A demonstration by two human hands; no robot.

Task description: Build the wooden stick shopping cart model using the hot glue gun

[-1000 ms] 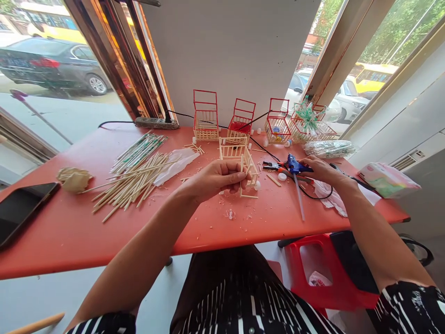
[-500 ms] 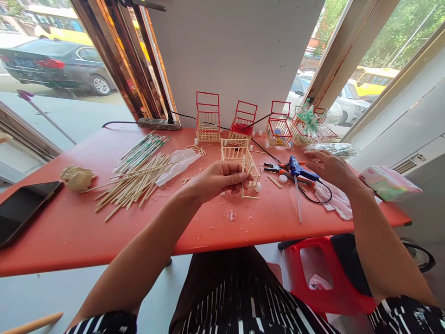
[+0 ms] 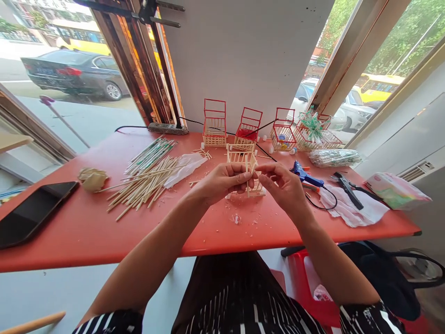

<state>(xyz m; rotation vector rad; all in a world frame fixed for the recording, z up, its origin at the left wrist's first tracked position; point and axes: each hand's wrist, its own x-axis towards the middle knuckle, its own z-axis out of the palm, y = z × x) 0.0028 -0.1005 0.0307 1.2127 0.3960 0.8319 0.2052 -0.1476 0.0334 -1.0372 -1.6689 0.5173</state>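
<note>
Four finished little carts with red wire-like frames and pale stick baskets (image 3: 214, 124) lined up at the back of the red worktop (image 3: 86, 227) — a fifth, the unpainted pale stick cart frame (image 3: 248, 174), held just above the worktop centre, apparently part-built, no red on it. Plenty of loose pale bamboo sticks (image 3: 146, 183) left in a heap to the left. Left hand (image 3: 222, 181) curled round the frame; right hand (image 3: 283, 185) pinching at its upper right edge. Compared with half a second ago: right hand away from the blue glue gun (image 3: 303, 174), now lying alone on the worktop, and over at the frame.
</note>
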